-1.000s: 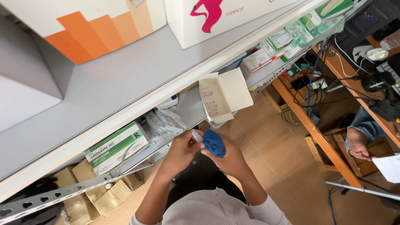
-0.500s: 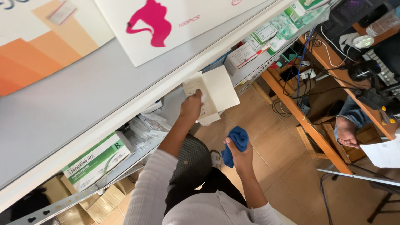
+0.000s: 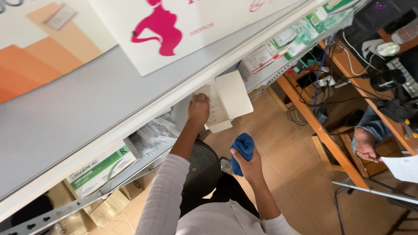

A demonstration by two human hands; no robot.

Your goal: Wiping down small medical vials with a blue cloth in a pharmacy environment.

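My left hand (image 3: pixel 199 109) reaches up to a white cardboard box (image 3: pixel 226 101) that juts out from the grey metal shelf (image 3: pixel 143 117), and grips its left side. My right hand (image 3: pixel 249 167) hangs lower, above the tiled floor, closed around a bunched blue cloth (image 3: pixel 242 150). Both sleeves are white. A dark mesh stool (image 3: pixel 202 165) stands below my left forearm.
A green and white medicine box (image 3: pixel 102 169) and clear packets (image 3: pixel 152 135) lie on the lower shelf. More small boxes (image 3: pixel 278 45) fill the shelf to the right. A wooden desk (image 3: pixel 322 130) with cables, another person's bare foot (image 3: pixel 365 146), and cardboard cartons (image 3: pixel 106 209) are nearby.
My left hand rose from the cloth up to the white box and now grips it. My right hand kept the blue cloth and dropped a little lower and right.
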